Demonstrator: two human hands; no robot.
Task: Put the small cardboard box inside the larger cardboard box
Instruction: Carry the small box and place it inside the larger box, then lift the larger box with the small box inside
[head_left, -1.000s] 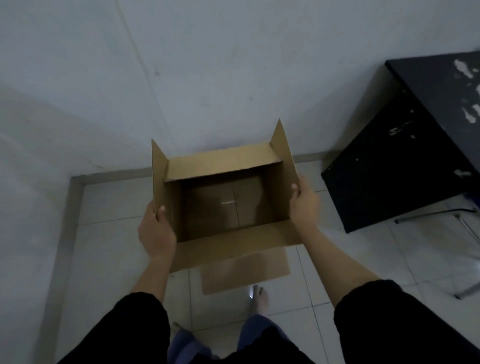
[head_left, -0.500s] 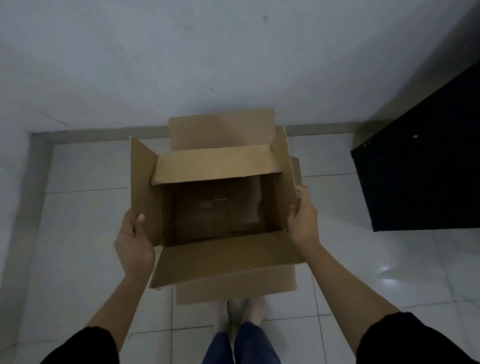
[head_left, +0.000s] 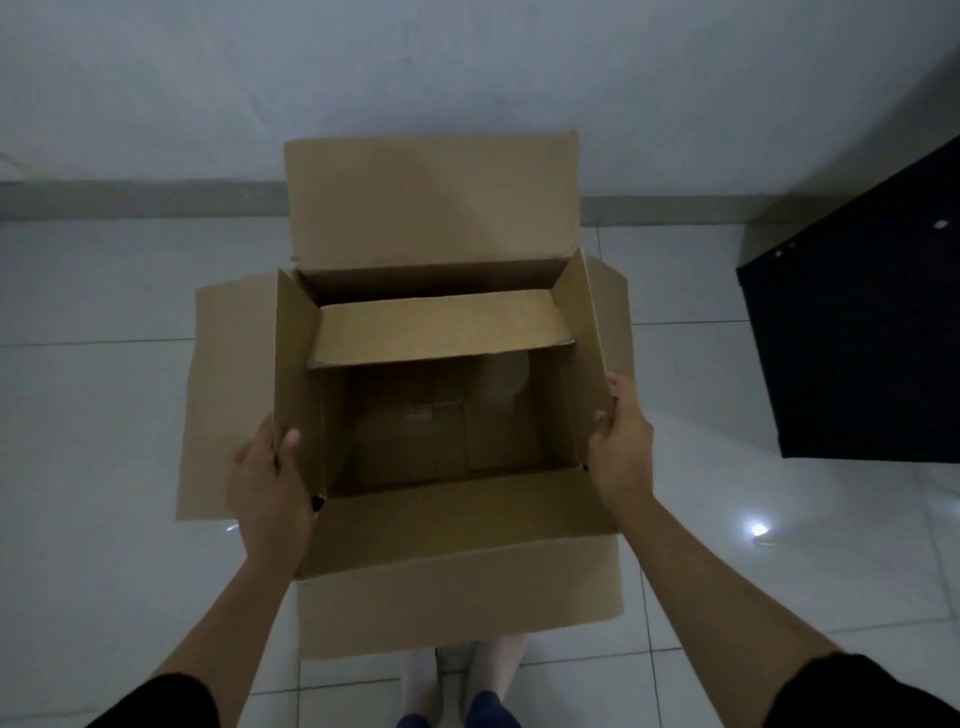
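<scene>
Tiled floor (head_left: 104, 415) by a white wall, two boxes, both my hands busy.

Got the small box (head_left: 441, 395) gripped by its side flaps, left hand (head_left: 267, 483) and right hand (head_left: 621, 447) each closed on one. It's sitting down inside the big box (head_left: 457, 608), whose flaps splay out around it. Black cabinet (head_left: 857, 338) is off to the big box's right.

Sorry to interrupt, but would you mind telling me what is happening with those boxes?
A person is standing over a large box on the tiled floor and holding a small box in its opening. The left hand grips the small box's left wall, the right hand its right wall. Both boxes have their flaps open, and the small one looks empty. How deep it sits inside the large box cannot be told.
</scene>
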